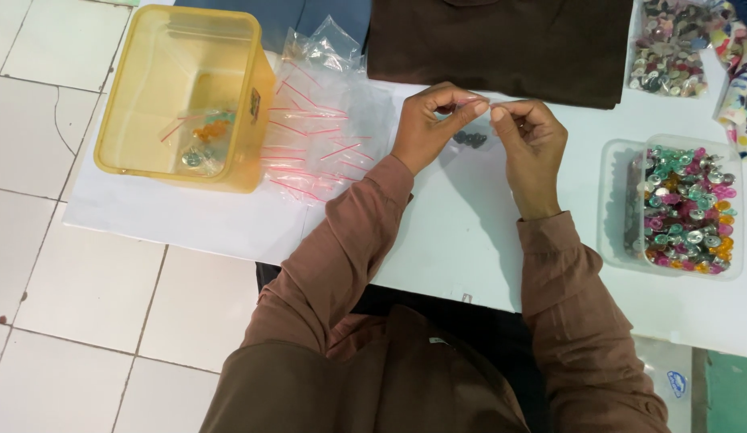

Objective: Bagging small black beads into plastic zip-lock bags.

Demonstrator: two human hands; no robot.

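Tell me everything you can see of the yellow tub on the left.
The yellow tub is a translucent plastic box, rectangular with rounded corners and no lid on it. It stands upright at the left edge of the white sheet, beside a pile of clear zip bags with red strips. Inside lies one small filled bag holding orange, teal and silvery pieces. Neither hand touches it.

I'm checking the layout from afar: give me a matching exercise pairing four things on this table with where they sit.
Things:
1. yellow tub
2. pile of clear bags
3. clear tray of coloured buttons
4. small bag of dark pieces

Places:
A. between both hands
B. far left of the table
C. right side of the table
D. just right of the tub

Pairs: 1-B, 2-D, 3-C, 4-A
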